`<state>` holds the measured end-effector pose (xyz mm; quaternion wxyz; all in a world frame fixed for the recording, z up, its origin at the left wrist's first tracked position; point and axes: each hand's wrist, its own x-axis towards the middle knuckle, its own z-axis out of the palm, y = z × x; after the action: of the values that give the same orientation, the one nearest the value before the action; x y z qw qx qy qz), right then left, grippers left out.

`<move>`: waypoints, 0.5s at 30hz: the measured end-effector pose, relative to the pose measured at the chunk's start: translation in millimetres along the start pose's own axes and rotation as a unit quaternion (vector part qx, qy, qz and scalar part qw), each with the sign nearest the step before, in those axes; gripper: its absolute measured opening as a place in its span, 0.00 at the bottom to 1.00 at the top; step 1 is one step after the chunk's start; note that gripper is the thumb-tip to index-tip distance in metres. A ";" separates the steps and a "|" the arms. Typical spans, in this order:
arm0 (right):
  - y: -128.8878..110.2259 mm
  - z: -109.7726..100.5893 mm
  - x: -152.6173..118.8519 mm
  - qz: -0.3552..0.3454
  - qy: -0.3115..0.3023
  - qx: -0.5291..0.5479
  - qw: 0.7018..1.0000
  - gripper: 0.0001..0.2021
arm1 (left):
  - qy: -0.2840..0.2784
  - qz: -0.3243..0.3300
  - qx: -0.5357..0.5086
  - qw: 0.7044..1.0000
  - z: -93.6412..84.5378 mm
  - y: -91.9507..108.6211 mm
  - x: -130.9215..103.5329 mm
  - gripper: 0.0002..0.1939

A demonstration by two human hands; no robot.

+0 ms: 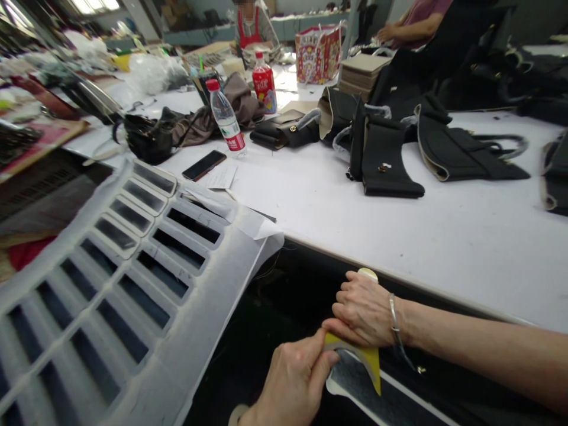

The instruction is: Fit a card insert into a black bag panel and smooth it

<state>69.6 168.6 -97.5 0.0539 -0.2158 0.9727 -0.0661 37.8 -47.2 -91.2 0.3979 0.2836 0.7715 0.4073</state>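
Close together at the lower right are my two hands, both closed on a strip with a yellow face. My left hand [297,376] pinches the near end between thumb and fingers. My right hand [366,310], with a bracelet at its wrist, is wrapped round the yellow strip [370,358], which curls up beneath it; a pale tip shows past the knuckles. Below the strip lies a dark, shiny elongated piece [368,384] with a white edge, partly hidden by my left hand.
A slotted grey plastic rack [137,296] stands at the left. On the white table [337,231] are black bags [386,154], a phone [204,165], a clear bottle [226,121] and a red bottle [264,86]. Two other people are at the far side.
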 end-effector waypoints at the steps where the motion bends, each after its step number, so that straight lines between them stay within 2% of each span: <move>1: -2.3 1.6 -3.3 0.010 0.002 0.004 1.000 0.28 | -0.001 0.005 0.005 1.000 0.9 -1.5 -0.5 0.15; 6: -21.7 5.5 -22.8 0.083 -0.002 0.020 0.996 0.29 | -0.006 0.052 0.026 0.998 -1.1 -1.7 -0.6 0.18; 9: -32.6 4.6 -30.0 0.130 -0.023 0.016 0.991 0.29 | -0.040 0.077 -0.055 0.995 -6.0 2.2 5.3 0.20; 11: -36.6 3.1 -33.9 0.153 -0.030 0.014 0.988 0.29 | -0.067 0.041 -0.158 0.984 -7.3 2.8 12.2 0.21; 13: -38.1 0.7 -40.6 0.169 -0.039 0.019 0.985 0.29 | -0.081 -0.013 -0.263 0.961 -6.3 0.7 20.3 0.22; 15: -38.3 -2.7 -52.5 0.199 -0.054 0.030 0.978 0.30 | -0.087 -0.034 -0.328 0.940 -3.6 -3.3 27.6 0.20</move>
<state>132.3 156.9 -85.0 0.1250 -0.0194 0.9894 -0.0718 20.0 -29.3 -103.3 0.5480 0.1448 0.5670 0.5977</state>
